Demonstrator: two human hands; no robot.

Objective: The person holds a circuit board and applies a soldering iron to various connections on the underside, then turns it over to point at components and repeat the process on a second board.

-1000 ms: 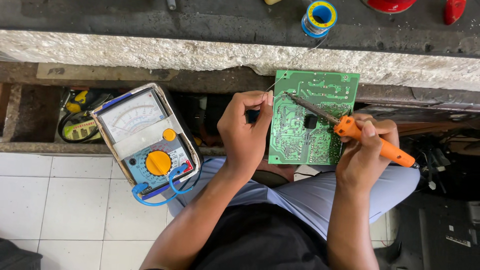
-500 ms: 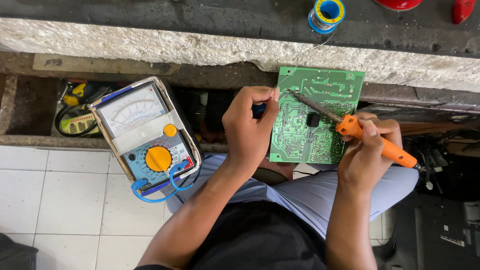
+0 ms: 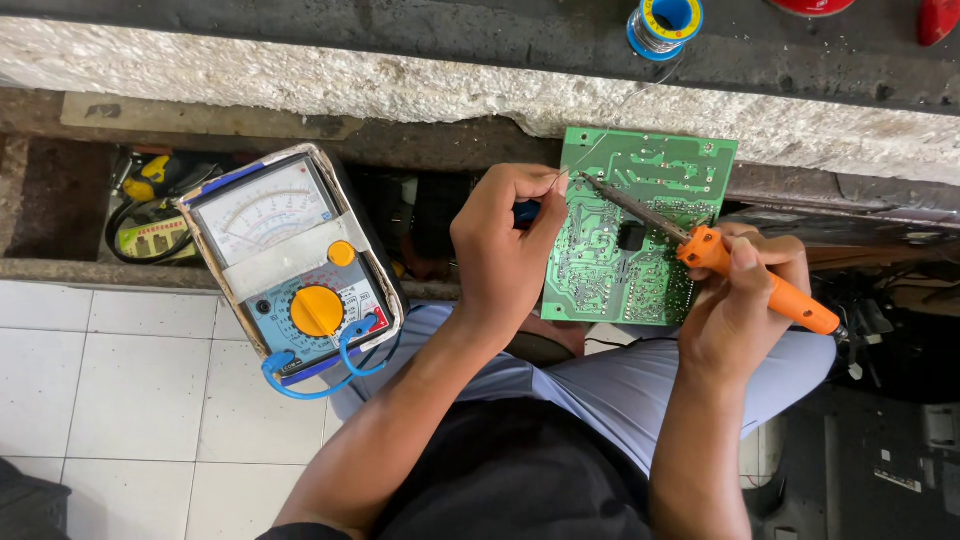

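Soldering iron (image 3: 745,272) gripped in right hand (image 3: 745,300), tip against green circuit board (image 3: 640,225); thin solder wire (image 3: 590,155) pinched by left hand (image 3: 505,245); analog multimeter (image 3: 295,265) beyond left hand.

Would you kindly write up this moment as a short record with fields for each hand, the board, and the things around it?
left hand: pinches a thin solder wire at the board's upper left corner
right hand: grips an orange-handled soldering iron, tip at the upper left of the board
circuit board: green, solder side up, propped above the lap
multimeter: analog, yellow dial, blue leads, to the left
solder spool: on the ledge above
floor: white tiles
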